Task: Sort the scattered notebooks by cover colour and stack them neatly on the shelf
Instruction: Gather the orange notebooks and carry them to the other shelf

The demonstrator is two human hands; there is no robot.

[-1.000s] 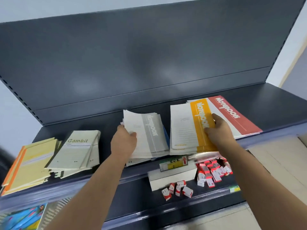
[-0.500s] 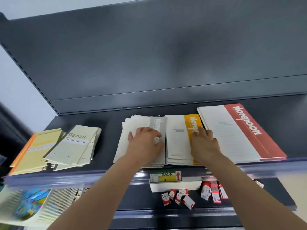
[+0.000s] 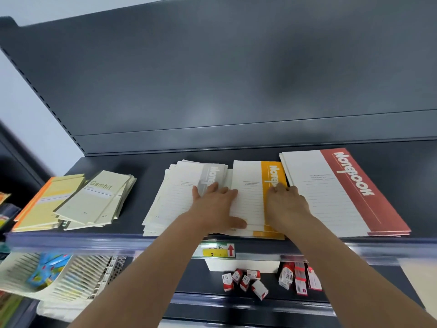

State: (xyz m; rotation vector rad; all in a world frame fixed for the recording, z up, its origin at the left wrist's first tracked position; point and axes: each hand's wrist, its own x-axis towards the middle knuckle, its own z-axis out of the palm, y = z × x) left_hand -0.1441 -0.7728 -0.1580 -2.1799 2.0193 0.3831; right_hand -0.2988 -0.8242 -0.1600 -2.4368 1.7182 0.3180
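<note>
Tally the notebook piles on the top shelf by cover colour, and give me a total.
Pale yellow pile: 1
Cream Gambit pile: 1
Grey-band pile: 1
Orange-band pile: 1
Red-band pile: 1
Total: 5 piles

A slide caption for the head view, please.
Left hand straddles grey notebooks and yellow notebooks; right hand on yellow notebooks.

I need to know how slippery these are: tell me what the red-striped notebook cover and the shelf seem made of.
Red-striped notebook: probably thin card or coated paper, matte; flat printed cover, thin stacked edges, no glare. Shelf: likely painted sheet metal, grey satin; soft sheen on its back panel, punched slots along the edge.
</note>
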